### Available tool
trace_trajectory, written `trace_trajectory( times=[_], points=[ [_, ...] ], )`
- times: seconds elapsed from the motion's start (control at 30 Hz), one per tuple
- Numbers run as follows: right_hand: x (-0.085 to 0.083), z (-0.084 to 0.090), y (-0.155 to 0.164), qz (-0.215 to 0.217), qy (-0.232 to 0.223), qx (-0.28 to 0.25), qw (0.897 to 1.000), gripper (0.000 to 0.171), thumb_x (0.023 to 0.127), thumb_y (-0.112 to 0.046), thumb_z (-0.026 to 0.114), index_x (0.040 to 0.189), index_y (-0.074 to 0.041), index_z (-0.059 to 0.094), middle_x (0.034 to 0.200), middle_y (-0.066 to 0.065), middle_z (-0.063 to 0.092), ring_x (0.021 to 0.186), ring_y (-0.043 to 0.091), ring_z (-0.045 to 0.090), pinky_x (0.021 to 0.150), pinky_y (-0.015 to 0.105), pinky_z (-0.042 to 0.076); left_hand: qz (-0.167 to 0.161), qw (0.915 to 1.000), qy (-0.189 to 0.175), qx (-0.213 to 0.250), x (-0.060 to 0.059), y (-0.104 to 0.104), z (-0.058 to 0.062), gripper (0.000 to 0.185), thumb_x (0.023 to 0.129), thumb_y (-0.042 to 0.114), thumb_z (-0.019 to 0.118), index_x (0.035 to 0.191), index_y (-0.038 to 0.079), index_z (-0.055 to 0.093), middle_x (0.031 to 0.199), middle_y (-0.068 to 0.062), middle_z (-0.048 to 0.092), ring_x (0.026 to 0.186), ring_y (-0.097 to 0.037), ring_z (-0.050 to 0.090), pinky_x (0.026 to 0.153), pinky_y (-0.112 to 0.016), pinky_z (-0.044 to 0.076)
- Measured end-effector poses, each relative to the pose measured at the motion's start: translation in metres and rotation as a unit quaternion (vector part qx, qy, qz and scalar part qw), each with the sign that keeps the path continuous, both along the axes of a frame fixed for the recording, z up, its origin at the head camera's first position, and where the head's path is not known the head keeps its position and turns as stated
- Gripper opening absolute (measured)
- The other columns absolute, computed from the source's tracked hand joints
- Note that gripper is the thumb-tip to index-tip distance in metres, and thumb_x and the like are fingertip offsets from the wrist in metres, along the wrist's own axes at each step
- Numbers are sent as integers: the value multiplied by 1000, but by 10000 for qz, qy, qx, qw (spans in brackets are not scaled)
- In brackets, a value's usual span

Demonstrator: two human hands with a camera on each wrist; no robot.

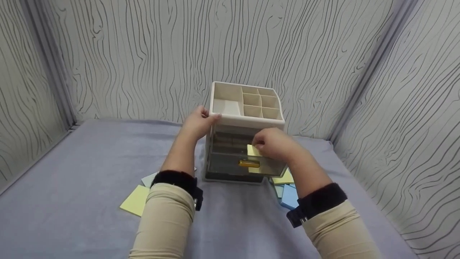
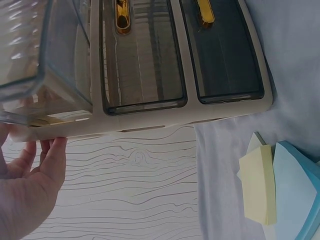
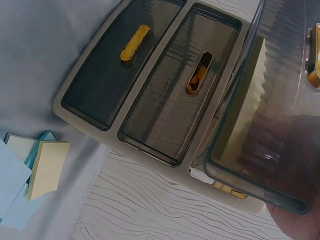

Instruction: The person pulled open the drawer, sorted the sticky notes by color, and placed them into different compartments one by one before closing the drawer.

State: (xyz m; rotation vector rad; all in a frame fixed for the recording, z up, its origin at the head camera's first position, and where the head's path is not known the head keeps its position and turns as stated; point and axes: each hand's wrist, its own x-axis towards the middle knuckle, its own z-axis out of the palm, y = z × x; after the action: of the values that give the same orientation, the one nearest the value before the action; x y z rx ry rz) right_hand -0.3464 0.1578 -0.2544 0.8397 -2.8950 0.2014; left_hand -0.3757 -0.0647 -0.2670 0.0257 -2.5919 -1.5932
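- Toward the far middle of the lavender cloth [image 1: 90, 172] stands a white plastic organizer [image 1: 248, 121] with smoky see-through drawers, its top drawer [image 1: 224, 163] extended toward the near side.
- At its left, the left hand [image 1: 198, 124] grips the upper corner, thumb on the rim; that moulded edge looks the surest hold, since the smooth walls are probably slippery.
- Over the drawer, the right hand [image 1: 276, 144] pinches a pale yellow paper note pad [image 1: 253, 149] near its upper edge; the lower part shows through the drawer front, behind the gold-coloured handle [image 1: 249, 163].
- That pad should be light and rather flexible; a pinch across its full thickness would keep sheets from fanning or creasing.
- The organizer seems light but rigid, liable to tip if the extended drawer is pressed down.
- Nearer, a yellow square pad [image 1: 136, 200] lies left, a blue paper pad [image 1: 290, 197] right.
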Motion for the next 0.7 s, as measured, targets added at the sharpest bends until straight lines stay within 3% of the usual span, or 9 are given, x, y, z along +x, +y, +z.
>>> trace_trajectory(
  times=[0.17, 0.27, 0.5, 0.7],
  points=[
    [1, 1, -2, 44, -483, 408, 9980, 20, 85, -17, 56, 68, -11, 63, 62, -5, 50, 54, 11, 42, 52, 27, 36, -12, 10000, -15, 58, 1, -1, 0, 39, 86, 43, 58, 103, 10, 46, 116, -9, 55, 102, -24, 53, 87, -39, 43],
    [1, 2, -3, 85, -648, 649, 9957, 24, 85, -19, 56, 62, -13, 56, 58, -6, 43, 51, 10, 38, 49, 26, 32, 16, 10000, -34, 63, 1, 0, 1, 40, 85, 44, 59, 104, 10, 47, 117, -9, 54, 103, -24, 53, 88, -40, 43],
    [1, 2, -4, 227, -613, 1002, 9928, 20, 87, -22, 57, 70, -13, 63, 67, -5, 51, 59, 11, 43, 57, 28, 37, 23, 10000, -47, 11, 1, 0, 0, 41, 85, 44, 59, 106, 11, 47, 117, -10, 54, 104, -24, 52, 89, -41, 43],
    [0, 0, -3, 33, -653, 643, 9958, 20, 87, -22, 57, 73, -11, 66, 64, -5, 52, 56, 11, 44, 53, 28, 37, 44, 10000, -29, 46, 1, 0, 0, 39, 85, 43, 59, 103, 10, 47, 116, -10, 54, 103, -24, 52, 88, -40, 43]
  ],
)
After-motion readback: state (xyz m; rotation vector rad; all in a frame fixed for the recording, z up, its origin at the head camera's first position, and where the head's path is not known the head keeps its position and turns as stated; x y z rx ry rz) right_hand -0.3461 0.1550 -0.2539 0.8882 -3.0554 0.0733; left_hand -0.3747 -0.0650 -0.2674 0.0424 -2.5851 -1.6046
